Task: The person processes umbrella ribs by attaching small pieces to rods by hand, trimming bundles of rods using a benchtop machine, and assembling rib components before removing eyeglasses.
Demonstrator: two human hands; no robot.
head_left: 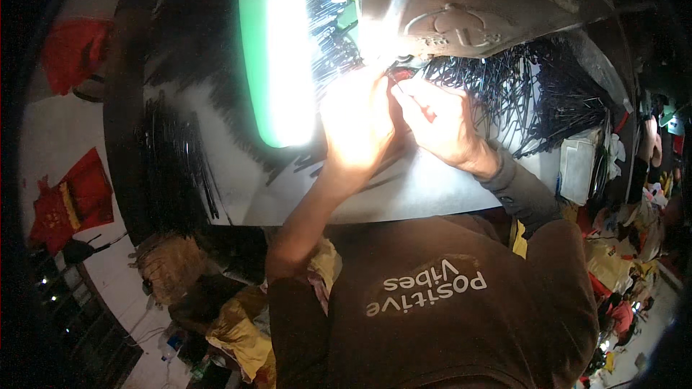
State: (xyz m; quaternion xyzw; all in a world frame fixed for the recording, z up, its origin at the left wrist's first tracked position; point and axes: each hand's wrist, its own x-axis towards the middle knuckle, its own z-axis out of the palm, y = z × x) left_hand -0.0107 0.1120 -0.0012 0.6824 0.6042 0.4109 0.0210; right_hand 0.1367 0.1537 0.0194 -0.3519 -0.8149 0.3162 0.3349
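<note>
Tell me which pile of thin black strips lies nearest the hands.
The pile of black strips on the right, just behind the right hand and under the grey machine housing; the left pile lies far off at the table's edge.

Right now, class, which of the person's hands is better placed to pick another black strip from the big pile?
Probably the right hand: the big pile of black strips lies just beside it, while the left hand sits farther away.

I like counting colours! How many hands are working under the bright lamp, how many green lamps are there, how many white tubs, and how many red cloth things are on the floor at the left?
Hands: 2, the left hand and the right hand
Green lamp: 1
White tub: 1
Red cloth things: 2, upper and lower
Total: 6
</note>
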